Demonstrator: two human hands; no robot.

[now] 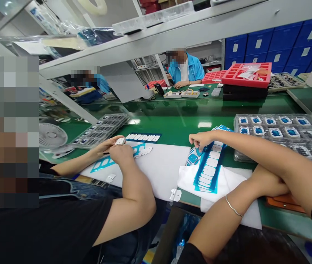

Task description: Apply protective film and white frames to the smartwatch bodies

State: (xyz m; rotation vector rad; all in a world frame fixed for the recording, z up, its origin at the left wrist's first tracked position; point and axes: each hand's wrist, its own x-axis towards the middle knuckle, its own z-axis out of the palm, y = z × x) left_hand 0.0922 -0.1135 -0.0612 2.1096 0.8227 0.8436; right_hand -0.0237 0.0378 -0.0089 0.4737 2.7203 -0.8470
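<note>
My right hand [201, 139] reaches left across the green bench, fingers pinched at the top end of a blue backing strip [209, 167] that carries a row of white labels. The strip lies on a white cloth [189, 179] with more blue strips fanned beneath it. My left arm, with a thin bracelet, crosses under my right forearm. My left hand [271, 184] is tucked beneath that forearm and its fingers are hidden.
A co-worker in black sits at my left, both hands [117, 146] on a small white part over a white foam sheet [161, 165]. A clear tray of blue parts [279, 132] stands right, a red tray [246, 75] behind, a small fan [53, 135] left. Two people work opposite.
</note>
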